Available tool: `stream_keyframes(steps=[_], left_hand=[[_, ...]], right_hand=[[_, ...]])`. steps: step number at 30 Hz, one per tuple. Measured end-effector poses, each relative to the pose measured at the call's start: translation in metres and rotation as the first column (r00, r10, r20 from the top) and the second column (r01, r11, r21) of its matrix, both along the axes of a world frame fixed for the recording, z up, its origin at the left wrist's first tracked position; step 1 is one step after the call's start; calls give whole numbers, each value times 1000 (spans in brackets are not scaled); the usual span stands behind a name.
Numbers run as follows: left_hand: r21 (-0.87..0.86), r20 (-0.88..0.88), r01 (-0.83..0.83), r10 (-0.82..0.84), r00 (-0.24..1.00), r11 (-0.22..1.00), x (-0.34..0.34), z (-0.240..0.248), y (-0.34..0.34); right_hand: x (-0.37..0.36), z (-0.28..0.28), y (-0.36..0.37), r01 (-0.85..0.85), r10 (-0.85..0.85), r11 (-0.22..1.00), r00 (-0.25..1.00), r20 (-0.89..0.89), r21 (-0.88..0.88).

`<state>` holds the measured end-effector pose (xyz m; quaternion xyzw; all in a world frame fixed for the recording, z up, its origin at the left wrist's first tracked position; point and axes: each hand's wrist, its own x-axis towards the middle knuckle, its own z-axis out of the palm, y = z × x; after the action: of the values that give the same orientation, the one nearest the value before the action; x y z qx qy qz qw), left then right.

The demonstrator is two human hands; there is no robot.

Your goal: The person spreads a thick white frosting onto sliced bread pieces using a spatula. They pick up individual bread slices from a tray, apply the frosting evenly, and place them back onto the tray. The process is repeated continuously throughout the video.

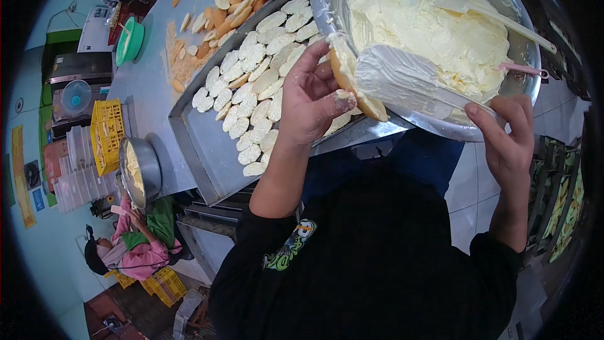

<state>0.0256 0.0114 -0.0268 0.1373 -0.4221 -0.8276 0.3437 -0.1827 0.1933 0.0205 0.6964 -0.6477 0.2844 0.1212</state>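
My left hand is closed round a long slice of bread, its crust turned toward the bowl and pale cream along its upper end. Smears of cream stick to my thumb. In my right hand is the thin handle of a broad white spatula, whose cream-coated blade lies against the slice. Beyond both hands a large metal bowl holds a mass of pale yellow cream. A second white spatula and a pink-handled tool rest in that bowl.
Left of my hand, a metal tray carries rows of cream-coated slices. Uncoated bread slices and crumbs lie beyond it on the metal table. A person in pink works by another metal bowl. A yellow crate stands nearby.
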Motion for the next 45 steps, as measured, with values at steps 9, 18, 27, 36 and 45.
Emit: stream_keyframes(steps=[9,18,27,36,45], left_hand=[[-6,-8,71,-71,997,997,1,-4,1],[-131,-110,88,-102,989,987,4,-7,6],[237,-209,172,-123,970,956,14,-8,7],[311,-302,265,-170,938,913,22,-23,1],[290,-367,283,-168,915,914,17,-18,-3]], right_hand=[[-2,-4,2,-50,8,991,951,310,128],[6,-2,2,75,-75,997,992,101,-3],[12,-18,-7,64,-38,990,978,203,-125],[28,-16,-24,127,-90,991,881,465,-50],[32,-27,-30,12,13,998,916,400,-59]])
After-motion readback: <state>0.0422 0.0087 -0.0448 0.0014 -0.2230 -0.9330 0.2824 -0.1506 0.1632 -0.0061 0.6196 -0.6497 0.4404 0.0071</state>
